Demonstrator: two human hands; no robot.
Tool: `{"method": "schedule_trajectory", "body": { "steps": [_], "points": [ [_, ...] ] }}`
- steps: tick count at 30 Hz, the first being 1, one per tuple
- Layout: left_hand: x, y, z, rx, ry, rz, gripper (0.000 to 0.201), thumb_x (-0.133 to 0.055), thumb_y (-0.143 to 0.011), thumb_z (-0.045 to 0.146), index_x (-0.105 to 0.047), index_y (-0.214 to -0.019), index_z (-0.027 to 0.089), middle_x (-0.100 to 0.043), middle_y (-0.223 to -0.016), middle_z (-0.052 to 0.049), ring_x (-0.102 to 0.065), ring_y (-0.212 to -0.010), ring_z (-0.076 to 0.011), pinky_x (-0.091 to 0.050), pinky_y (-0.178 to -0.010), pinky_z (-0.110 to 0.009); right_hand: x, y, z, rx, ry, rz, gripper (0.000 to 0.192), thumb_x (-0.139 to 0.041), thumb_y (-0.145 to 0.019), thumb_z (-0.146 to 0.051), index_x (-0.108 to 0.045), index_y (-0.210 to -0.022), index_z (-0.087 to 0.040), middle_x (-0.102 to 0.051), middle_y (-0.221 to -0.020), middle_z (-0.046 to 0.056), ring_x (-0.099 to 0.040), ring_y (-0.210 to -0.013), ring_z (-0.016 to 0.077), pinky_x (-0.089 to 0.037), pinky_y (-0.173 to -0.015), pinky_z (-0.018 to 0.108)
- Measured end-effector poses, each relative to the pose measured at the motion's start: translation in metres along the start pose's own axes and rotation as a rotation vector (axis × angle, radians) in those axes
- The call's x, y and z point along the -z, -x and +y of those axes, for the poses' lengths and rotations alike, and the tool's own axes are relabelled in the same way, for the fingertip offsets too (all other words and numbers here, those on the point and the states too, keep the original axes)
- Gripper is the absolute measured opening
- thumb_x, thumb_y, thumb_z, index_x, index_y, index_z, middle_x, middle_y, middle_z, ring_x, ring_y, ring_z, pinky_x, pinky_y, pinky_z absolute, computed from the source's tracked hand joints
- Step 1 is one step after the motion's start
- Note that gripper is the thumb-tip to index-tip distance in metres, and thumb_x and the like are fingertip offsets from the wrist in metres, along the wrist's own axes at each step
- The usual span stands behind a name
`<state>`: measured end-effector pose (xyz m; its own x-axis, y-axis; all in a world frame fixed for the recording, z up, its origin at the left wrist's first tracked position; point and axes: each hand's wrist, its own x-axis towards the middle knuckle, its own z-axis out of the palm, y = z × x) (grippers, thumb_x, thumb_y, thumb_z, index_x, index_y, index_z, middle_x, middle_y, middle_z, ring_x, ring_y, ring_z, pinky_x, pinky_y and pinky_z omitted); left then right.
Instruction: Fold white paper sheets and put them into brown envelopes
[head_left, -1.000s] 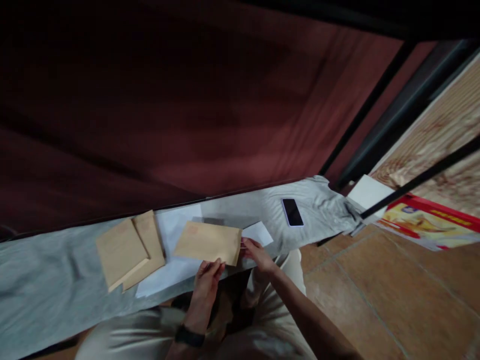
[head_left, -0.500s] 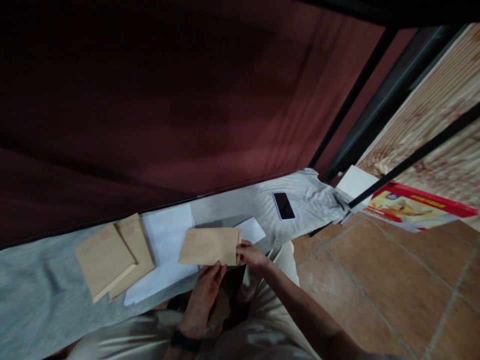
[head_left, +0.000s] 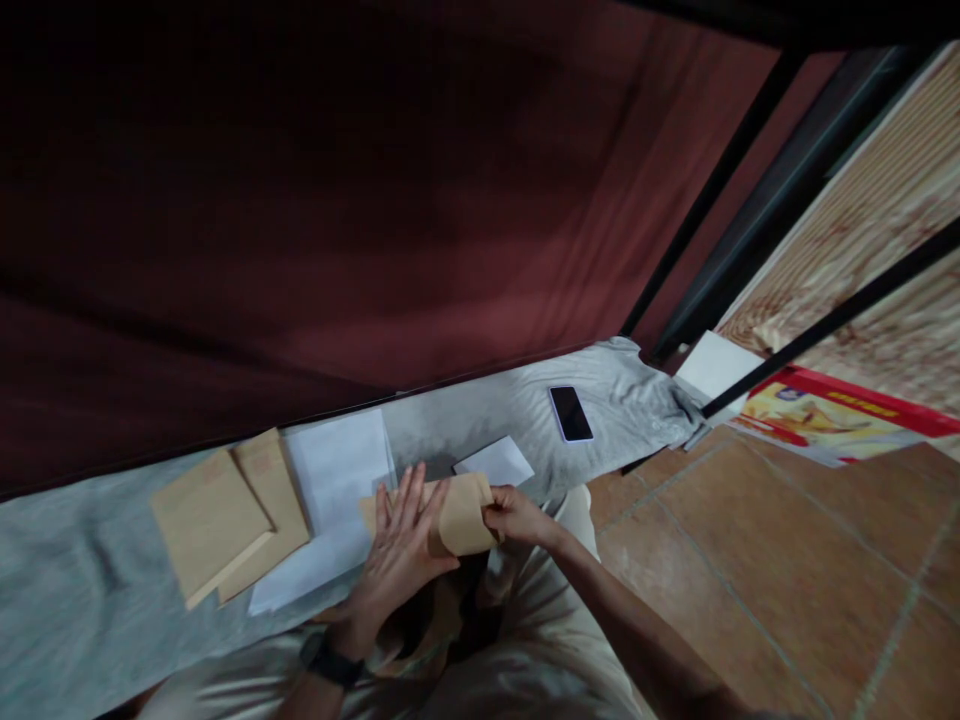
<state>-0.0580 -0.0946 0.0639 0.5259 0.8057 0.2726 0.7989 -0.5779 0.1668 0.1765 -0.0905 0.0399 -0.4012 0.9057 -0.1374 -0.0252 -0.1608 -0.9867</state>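
Spread open and flat, the left hand (head_left: 401,545) has shifted from the near edge onto the top of the tan rectangular paper envelope (head_left: 466,515). Fingers of the right hand (head_left: 519,517) grip its bowed right end, by the grey cloth's (head_left: 431,430) front edge. Yellow lettering on the red-bordered printed panel (head_left: 832,415) and reddish marks on two flat brown envelopes (head_left: 210,515) are unreadable.
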Motion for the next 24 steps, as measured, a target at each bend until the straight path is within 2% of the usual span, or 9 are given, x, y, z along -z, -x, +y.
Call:
{"method": "schedule_trajectory", "body": {
  "steps": [2, 6, 9, 13, 18, 20, 23, 24],
  "points": [
    [-0.003, 0.001, 0.0, -0.032, -0.019, -0.002, 0.117, -0.083, -0.066, 0.048, -0.02, -0.16, 0.018, -0.017, -0.167, -0.025, -0.019, -0.153, -0.0441, -0.015, -0.12, -0.068, -0.001, 0.002, -0.001, 0.022, -0.037, 0.01, 0.021, -0.067, -0.08, -0.038, -0.072, -0.082, -0.017, -0.063, -0.07, -0.003, -0.055, -0.066, 0.0125, -0.049, -0.063, 0.022],
    [-0.008, 0.003, 0.004, -0.048, 0.01, 0.032, 0.107, -0.077, -0.07, 0.042, -0.023, -0.158, 0.016, -0.035, -0.159, -0.025, -0.035, -0.147, -0.0419, -0.02, -0.121, -0.063, -0.002, 0.003, -0.008, 0.015, -0.041, -0.012, 0.025, -0.069, -0.081, -0.041, -0.073, -0.088, -0.017, -0.065, -0.075, -0.002, -0.059, -0.07, 0.0136, -0.05, -0.068, 0.023],
    [-0.009, 0.002, 0.003, -0.031, 0.058, 0.07, 0.101, -0.073, -0.071, 0.041, -0.026, -0.157, 0.015, -0.046, -0.151, -0.023, -0.043, -0.141, -0.0398, -0.021, -0.122, -0.058, -0.002, 0.002, -0.018, 0.038, 0.048, 0.008, 0.019, -0.064, -0.082, -0.034, -0.072, -0.088, -0.018, -0.067, -0.079, -0.002, -0.061, -0.073, 0.0142, -0.051, -0.07, 0.023],
    [-0.011, 0.002, -0.001, -0.039, 0.069, 0.14, 0.097, -0.069, -0.075, 0.041, -0.024, -0.157, 0.016, -0.048, -0.148, -0.022, -0.043, -0.141, -0.039, -0.019, -0.123, -0.057, 0.001, 0.001, -0.024, 0.075, 0.177, 0.078, 0.017, -0.058, -0.079, -0.022, -0.071, -0.089, -0.019, -0.068, -0.082, -0.003, -0.062, -0.075, 0.0142, -0.049, -0.069, 0.021],
    [-0.014, 0.004, -0.005, -0.022, 0.096, 0.154, 0.098, -0.069, -0.076, 0.042, -0.023, -0.159, 0.017, -0.053, -0.144, -0.02, -0.049, -0.134, -0.0376, -0.021, -0.122, -0.056, 0.005, -0.001, -0.018, -0.067, 0.211, 0.202, 0.015, -0.056, -0.082, -0.022, -0.068, -0.091, -0.019, -0.066, -0.074, -0.002, -0.06, -0.066, 0.0137, -0.046, -0.058, 0.02],
    [-0.016, 0.003, -0.005, -0.022, 0.09, 0.146, 0.098, -0.069, -0.076, 0.042, -0.024, -0.159, 0.017, -0.054, -0.143, -0.02, -0.051, -0.132, -0.0377, -0.024, -0.121, -0.055, 0.007, 0.002, -0.023, -0.013, 0.302, 0.281, 0.018, -0.058, -0.082, -0.022, -0.069, -0.095, -0.02, -0.069, -0.082, 0.0, -0.063, -0.072, 0.0155, -0.049, -0.064, 0.022],
    [-0.017, 0.002, -0.001, 0.004, 0.071, 0.134, 0.095, -0.069, -0.076, 0.042, -0.029, -0.157, 0.015, -0.055, -0.141, -0.021, -0.052, -0.13, -0.0386, -0.027, -0.119, -0.054, 0.01, 0.011, -0.042, 0.167, 0.475, 0.495, 0.029, -0.058, -0.084, -0.023, -0.069, -0.111, -0.023, -0.069, -0.107, 0.005, -0.065, -0.089, 0.0185, -0.052, -0.082, 0.028],
    [-0.019, 0.002, 0.001, 0.02, 0.064, 0.125, 0.094, -0.069, -0.076, 0.042, -0.029, -0.157, 0.014, -0.055, -0.141, -0.021, -0.052, -0.131, -0.0387, -0.028, -0.118, -0.054, 0.012, 0.015, -0.049, 0.204, 0.49, 0.534, 0.028, -0.055, -0.088, -0.025, -0.069, -0.112, -0.022, -0.069, -0.109, 0.006, -0.065, -0.091, 0.019, -0.052, -0.084, 0.03]
  ]
}}
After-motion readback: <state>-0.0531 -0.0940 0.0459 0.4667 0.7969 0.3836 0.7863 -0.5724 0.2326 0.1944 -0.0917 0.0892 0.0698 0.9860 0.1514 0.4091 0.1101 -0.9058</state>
